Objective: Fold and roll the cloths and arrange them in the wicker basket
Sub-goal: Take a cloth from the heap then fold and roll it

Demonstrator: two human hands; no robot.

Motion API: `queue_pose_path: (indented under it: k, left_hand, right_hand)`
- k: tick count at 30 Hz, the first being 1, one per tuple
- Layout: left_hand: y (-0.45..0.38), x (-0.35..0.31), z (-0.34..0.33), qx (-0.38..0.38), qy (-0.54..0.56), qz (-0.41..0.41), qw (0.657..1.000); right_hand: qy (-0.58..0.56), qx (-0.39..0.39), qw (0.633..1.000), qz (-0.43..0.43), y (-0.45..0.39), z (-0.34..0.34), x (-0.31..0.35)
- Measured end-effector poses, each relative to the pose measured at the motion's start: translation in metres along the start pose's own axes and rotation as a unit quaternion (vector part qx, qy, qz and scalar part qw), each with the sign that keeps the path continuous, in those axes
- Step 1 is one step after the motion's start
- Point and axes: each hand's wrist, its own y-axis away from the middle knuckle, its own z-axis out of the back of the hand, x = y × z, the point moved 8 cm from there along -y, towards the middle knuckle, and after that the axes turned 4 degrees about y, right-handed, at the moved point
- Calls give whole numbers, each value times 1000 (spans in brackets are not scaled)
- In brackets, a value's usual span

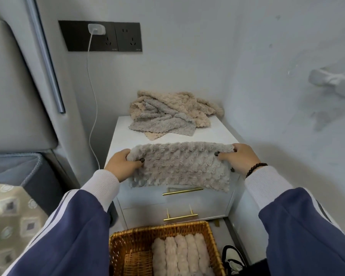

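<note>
So the biggest thing here is the white two-drawer nightstand with brass bar handles [173, 136], sitting dead centre of the frame against the pale wall. Bottom centre there's the honey-brown woven wicker basket [126, 239], and its right half already has a row of cream fluffy rolled cloths [179, 255] lined up side by side, with the left half showing bare weave. On the back of the nightstand top, middle of the frame, sits a rumpled heap of beige and grey fleecy cloths [171, 114] not yet dealt with. Front and centre is the grey bobbly fleece cloth [179, 166], held up over the nightstand's front edge and hanging down across the top drawer. The left hand [124, 166] pinches its upper left corner, thumb curled onto the front, and the right hand [239, 158] does the same at the upper right corner, so it's stretched flat between them. My guess is this stuff is super light, floppy and a bit grippy, so no slipping, but it'll sag wherever it isn't supported. Corners look like the right place to hold for a neat fold before rolling.
</note>
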Motion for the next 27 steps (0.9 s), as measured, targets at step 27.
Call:
queue_pose_path:
  k: [27]
  left_hand:
    - [30, -35, -42, -1, 263, 30, 964]
  right_hand:
    - [67, -95, 991, 69, 19, -3, 47]
